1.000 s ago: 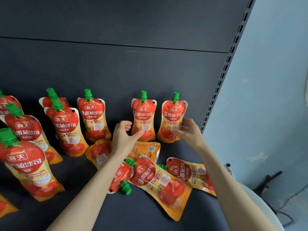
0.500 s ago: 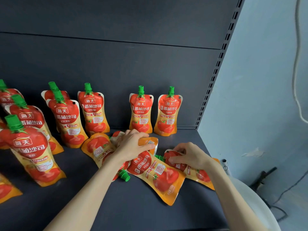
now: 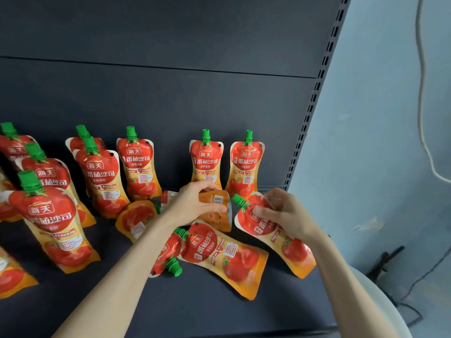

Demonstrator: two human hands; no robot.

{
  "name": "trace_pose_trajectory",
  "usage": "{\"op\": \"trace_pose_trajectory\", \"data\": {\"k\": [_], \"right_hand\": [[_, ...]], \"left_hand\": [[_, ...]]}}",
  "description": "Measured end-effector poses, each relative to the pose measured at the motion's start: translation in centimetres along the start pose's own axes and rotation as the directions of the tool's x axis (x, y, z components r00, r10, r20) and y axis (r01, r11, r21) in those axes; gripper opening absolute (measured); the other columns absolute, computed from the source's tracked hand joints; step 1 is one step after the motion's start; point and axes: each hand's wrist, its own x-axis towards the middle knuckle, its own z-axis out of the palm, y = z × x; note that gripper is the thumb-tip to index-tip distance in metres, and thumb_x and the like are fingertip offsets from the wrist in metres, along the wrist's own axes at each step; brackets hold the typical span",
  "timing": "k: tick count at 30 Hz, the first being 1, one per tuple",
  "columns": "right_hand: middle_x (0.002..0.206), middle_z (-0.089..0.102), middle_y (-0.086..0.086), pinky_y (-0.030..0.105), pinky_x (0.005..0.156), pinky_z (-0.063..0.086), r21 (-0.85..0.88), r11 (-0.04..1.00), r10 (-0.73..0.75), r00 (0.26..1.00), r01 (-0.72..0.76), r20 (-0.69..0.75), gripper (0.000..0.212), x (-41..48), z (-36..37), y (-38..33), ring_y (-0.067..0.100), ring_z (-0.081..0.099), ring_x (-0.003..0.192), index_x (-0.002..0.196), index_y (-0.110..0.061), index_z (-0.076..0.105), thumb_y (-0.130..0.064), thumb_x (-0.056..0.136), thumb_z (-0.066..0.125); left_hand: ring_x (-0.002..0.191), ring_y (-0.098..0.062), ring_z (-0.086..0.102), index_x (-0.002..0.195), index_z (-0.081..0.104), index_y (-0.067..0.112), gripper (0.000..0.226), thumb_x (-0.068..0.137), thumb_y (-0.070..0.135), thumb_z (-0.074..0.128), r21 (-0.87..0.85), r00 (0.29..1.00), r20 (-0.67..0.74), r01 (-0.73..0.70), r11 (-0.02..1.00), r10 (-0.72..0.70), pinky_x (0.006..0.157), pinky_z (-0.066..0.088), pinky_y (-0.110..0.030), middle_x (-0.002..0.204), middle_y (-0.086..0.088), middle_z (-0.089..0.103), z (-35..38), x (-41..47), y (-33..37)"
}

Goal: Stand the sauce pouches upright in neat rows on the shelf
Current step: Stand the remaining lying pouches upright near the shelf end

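both hands' fingers (image 3: 262, 212) closed around fallen pouches (image 3: 275, 230).

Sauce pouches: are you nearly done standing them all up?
Partly. Two pouches stand at the back right, with more upright on the left. The right hand is lifting one pouch by its top, and the left hand holds another. A few lying pouches still need standing.
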Motion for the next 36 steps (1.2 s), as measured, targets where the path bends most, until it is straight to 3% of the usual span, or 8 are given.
{"op": "trace_pose_trajectory", "data": {"k": [3, 12, 17, 21, 26, 30, 34, 36], "right_hand": [[0.095, 0.071, -0.002, 0.022, 0.066, 0.055, 0.076, 0.996, -0.044, 0.997, 0.049, -0.066, 0.027, 0.1, -0.1, -1.1, 0.012, 0.071, 0.079, 0.095, -0.018, 0.055, -0.028, 0.078, 0.072], [0.091, 0.074, 0.003, 0.034, 0.067, 0.057, 0.230, 0.967, -0.073, 0.984, 0.110, -0.160, 0.037, -0.3, -0.1, -1.8, 0.020, 0.072, 0.077, 0.099, -0.013, 0.058, -0.036, 0.072, 0.070], [0.085, 0.074, 0.000, 0.023, 0.058, 0.054, 0.272, 0.955, -0.078, 0.986, 0.116, -0.145, 0.025, -0.8, 0.2, -1.8, 0.018, 0.072, 0.074, 0.098, -0.011, 0.058, -0.023, 0.080, 0.069], [0.091, 0.073, -0.001, 0.022, 0.061, 0.055, 0.211, 0.969, -0.097, 0.984, 0.129, -0.152, 0.022, -1.1, 1.2, -1.7, 0.014, 0.072, 0.076, 0.097, -0.016, 0.057, -0.026, 0.081, 0.069], [0.098, 0.069, -0.001, 0.018, 0.059, 0.054, 0.112, 0.985, -0.112, 0.984, 0.128, -0.139, 0.021, -1.3, 2.2, -1.1, 0.010, 0.070, 0.078, 0.095, -0.028, 0.050, -0.032, 0.082, 0.067], [0.094, 0.066, -0.005, 0.011, 0.053, 0.050, 0.016, 0.994, -0.110, 0.988, 0.112, -0.110, 0.029, -1.4, 2.3, -1.0, 0.004, 0.066, 0.075, 0.106, -0.026, 0.049, -0.034, 0.083, 0.066], [0.098, 0.068, -0.001, 0.012, 0.056, 0.051, 0.014, 0.992, -0.121, 0.988, 0.123, -0.093, 0.032, -1.3, 2.6, -0.7, 0.005, 0.067, 0.078, 0.107, -0.025, 0.051, -0.034, 0.082, 0.068], [0.097, 0.068, -0.002, 0.012, 0.057, 0.052, 0.025, 0.991, -0.126, 0.988, 0.129, -0.086, 0.031, -1.2, 2.8, -0.6, 0.005, 0.067, 0.079, 0.106, -0.026, 0.053, -0.033, 0.081, 0.069]], "left_hand": [[0.098, -0.004, 0.057, 0.104, 0.061, 0.024, 0.032, 0.075, 0.032, 0.073, -0.024, 0.996, -0.057, -0.074, 0.997, 0.072, 0.078, 0.048, -0.019, 0.103, 0.011, 0.060, -0.4, -0.2, 1.1], [0.097, 0.002, 0.056, 0.090, 0.059, 0.035, 0.028, 0.065, 0.041, 0.070, 0.000, 0.927, -0.254, -0.284, 0.959, 0.275, 0.074, 0.049, -0.012, 0.094, 0.019, 0.061, -1.3, -3.7, 3.7], [0.092, -0.005, 0.063, 0.094, 0.066, 0.023, 0.034, 0.065, 0.035, 0.078, -0.069, 0.927, -0.267, -0.290, 0.955, 0.262, 0.078, 0.048, -0.014, 0.094, 0.015, 0.067, 1.3, -7.6, 2.0], [0.102, -0.010, 0.060, 0.089, 0.065, 0.030, 0.024, 0.068, 0.035, 0.075, 0.011, 0.931, -0.224, -0.294, 0.956, 0.289, 0.090, 0.047, -0.032, 0.099, 0.016, 0.065, 3.2, -9.6, -0.4], [0.123, 0.000, 0.043, 0.095, 0.066, 0.035, 0.043, 0.058, 0.049, 0.079, -0.019, 0.975, -0.180, -0.136, 0.991, 0.130, 0.103, 0.036, -0.019, 0.120, 0.023, 0.054, 2.7, -11.8, -1.2], [0.112, -0.011, 0.046, 0.101, 0.055, 0.021, 0.047, 0.068, 0.048, 0.076, -0.275, 0.759, -0.574, 0.176, 0.945, -0.308, 0.097, 0.044, -0.031, 0.108, 0.019, 0.043, 4.2, -11.7, -0.3], [0.102, -0.023, 0.058, 0.094, 0.056, 0.016, 0.061, 0.059, 0.063, 0.075, -0.404, 0.725, -0.519, 0.259, 0.877, -0.453, 0.087, 0.052, -0.043, 0.109, -0.006, 0.059, 5.2, -10.3, -0.1], [0.108, -0.024, 0.055, 0.117, 0.048, 0.007, 0.077, 0.065, 0.057, 0.075, -0.379, 0.728, -0.484, 0.326, 0.866, -0.486, 0.090, 0.049, -0.040, 0.116, -0.007, 0.055, 5.0, -9.8, 0.4]]}}
